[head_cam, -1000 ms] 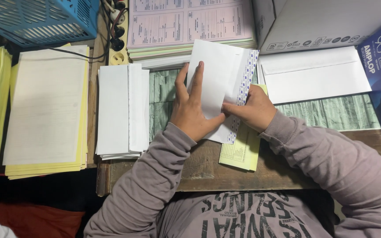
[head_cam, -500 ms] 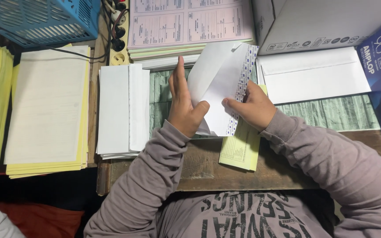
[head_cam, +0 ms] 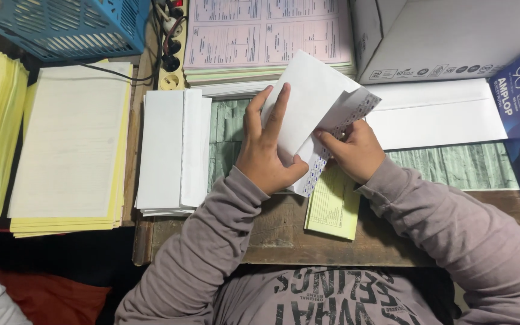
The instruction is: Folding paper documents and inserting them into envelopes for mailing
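Sleeves: grey long sleeves point(head_cam: 212, 241) come up from the bottom edge of the frame, one on each side of a printed grey shirt front.
Desk edge: a worn wooden desk point(head_cam: 272, 235) runs across the lower middle, with a green patterned mat further up.
Yellow slip: a small pale yellow printed slip point(head_cam: 334, 207) lies on the desk in the lower centre, just below the right wrist and partly under the envelope.
Left hand: the left hand point(head_cam: 266, 150) lies with fingers stretched flat up the face of the envelope and thumb curled round its lower edge, so it is closed on the envelope.
Right hand: the right hand point(head_cam: 353, 150) pinches the patterned flap of the same envelope between thumb and fingers, at centre right.
Envelope: the white envelope point(head_cam: 314, 108) sits tilted at the centre of the frame, lifted off the mat, its flap open and showing a blue-dotted lining.
Envelope stack: a stack of white envelopes point(head_cam: 170, 150) lies left of centre, well apart from the hands.
Yellow forms: stacks of yellow forms point(head_cam: 70, 144) fill the left side.
Long envelope: a long white envelope point(head_cam: 440, 114) lies flat at the right, just beyond the right hand.
Far edge: pink printed forms point(head_cam: 266, 36) at top centre, a blue plastic basket point(head_cam: 61, 24) at upper left, a white cardboard box point(head_cam: 452, 36) at upper right.
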